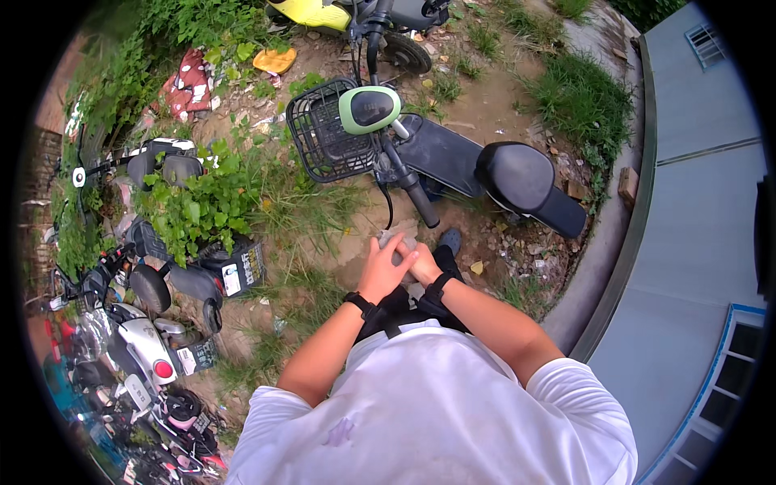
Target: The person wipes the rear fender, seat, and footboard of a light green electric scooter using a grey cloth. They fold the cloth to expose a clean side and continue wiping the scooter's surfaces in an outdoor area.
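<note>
My left hand and my right hand meet in front of my waist, their fingers touching and overlapping. Between them they hold a small greyish, crumpled thing, possibly a rag; the fingers cover much of it. Just beyond my hands stands an electric scooter with a light-green headlamp housing. Its black handlebar grip and brake lever are nearest to my fingers. A black wire basket is fixed at its front, and the black seat lies to the right.
Several parked scooters, one with a white body, crowd the left side among leafy plants. A yellow scooter stands ahead. Along the right runs a grey-blue wall with a concrete kerb. A brick and litter lie nearby.
</note>
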